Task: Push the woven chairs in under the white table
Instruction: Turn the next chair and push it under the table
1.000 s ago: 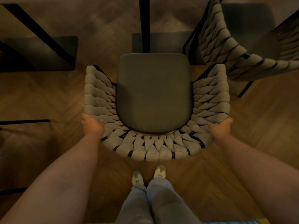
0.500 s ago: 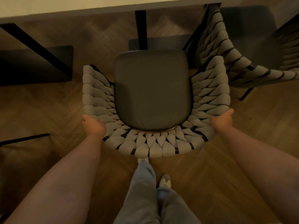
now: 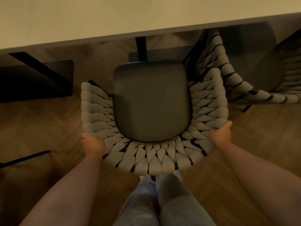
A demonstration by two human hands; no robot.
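A woven chair (image 3: 151, 162) with a curved pale rope back and a dark grey seat cushion (image 3: 151, 101) stands straight below me. My left hand (image 3: 92, 145) grips the outer left curve of its back. My right hand (image 3: 222, 133) grips the outer right curve. The white table (image 3: 114, 18) fills the top of the view, and the seat's front edge lies just short of the table edge. A second woven chair (image 3: 228, 85) stands at the right, angled, with its seat partly under the table.
A black table leg (image 3: 141, 48) on a flat dark foot plate rises just beyond the seat front. Another slanted black leg and plate (image 3: 53, 77) lie at the left. A thin black bar (image 3: 24, 158) crosses the herringbone wood floor at lower left. My legs are right behind the chair.
The chair has slid forward toward the table with both hands on its back. The white table top now fills the top of the view, and I have stepped closer behind the chair.
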